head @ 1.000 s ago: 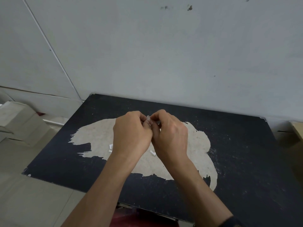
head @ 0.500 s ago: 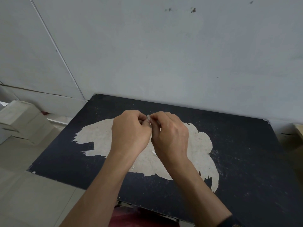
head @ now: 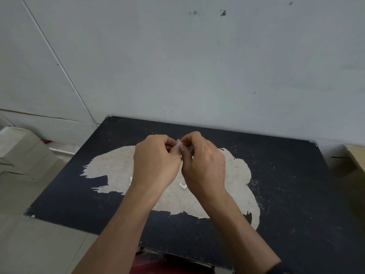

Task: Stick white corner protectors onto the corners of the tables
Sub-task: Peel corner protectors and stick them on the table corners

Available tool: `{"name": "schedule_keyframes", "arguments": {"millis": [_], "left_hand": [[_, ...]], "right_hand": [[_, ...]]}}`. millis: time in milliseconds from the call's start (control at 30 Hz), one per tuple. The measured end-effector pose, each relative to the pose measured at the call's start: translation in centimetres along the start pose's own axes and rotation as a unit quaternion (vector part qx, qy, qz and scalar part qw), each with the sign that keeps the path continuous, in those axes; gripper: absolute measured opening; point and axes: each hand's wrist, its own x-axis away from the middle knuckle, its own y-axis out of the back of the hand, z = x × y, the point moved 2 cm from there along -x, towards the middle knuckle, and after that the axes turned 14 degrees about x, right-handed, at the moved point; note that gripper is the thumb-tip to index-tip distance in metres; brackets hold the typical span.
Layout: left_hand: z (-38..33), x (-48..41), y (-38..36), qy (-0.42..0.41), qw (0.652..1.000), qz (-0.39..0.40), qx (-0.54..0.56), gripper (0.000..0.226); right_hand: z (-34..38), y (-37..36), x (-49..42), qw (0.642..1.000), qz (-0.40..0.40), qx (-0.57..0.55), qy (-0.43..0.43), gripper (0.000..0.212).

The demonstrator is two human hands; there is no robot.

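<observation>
Hardly moved since before, left hand [head: 156,163] and right hand [head: 205,165] both pinch one small translucent piece [head: 178,143] with curled fingers.

Pinched piece [head: 178,143] — mostly hidden behind fingers [head: 192,137].

— Where is the table [head: 296,194] free?
— Its right half, left end and front edge. The far edge sits against the wall [head: 197,76]: no way behind.
— The middle?
— There the left hand [head: 156,165] and right hand [head: 203,165] meet, pinching a clear piece [head: 178,144]. A protector [head: 182,186] lies between the wrists, another [head: 130,179] by the left one. Off the left edge stand boxes [head: 23,151].
</observation>
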Motion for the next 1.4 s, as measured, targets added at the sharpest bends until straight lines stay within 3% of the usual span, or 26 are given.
{"name": "schedule_keyframes", "arguments": {"millis": [433,700,933,1200,1400], "left_hand": [[0.1,-0.9,-0.1,-0.010,1.000,0.005,-0.013,0.017],[-1.0,-2.7,-0.3,-0.035,0.999,0.024,0.011,0.011],[-0.7,-3.9,-0.7,-0.024,0.998,0.045,0.035,0.011],[-1.5,-4.9,-0.7,-0.019,0.998,0.037,0.050,0.010],[-1.0,-5.5,0.1,-0.005,0.997,0.030,0.076,0.012]], "right_hand": [[-0.5,-0.2,-0.2,1.000,0.008,0.010,-0.006,0.011],[-0.9,0.9,-3.6,0.999,0.038,-0.001,0.012,0.003],[-1.5,1.2,-4.2,0.997,0.074,-0.034,-0.013,0.011],[-1.3,0.4,-4.7,1.000,-0.025,-0.005,0.008,0.011],[-0.6,0.4,-5.7,1.000,0.005,-0.004,0.018,0.010]]}}
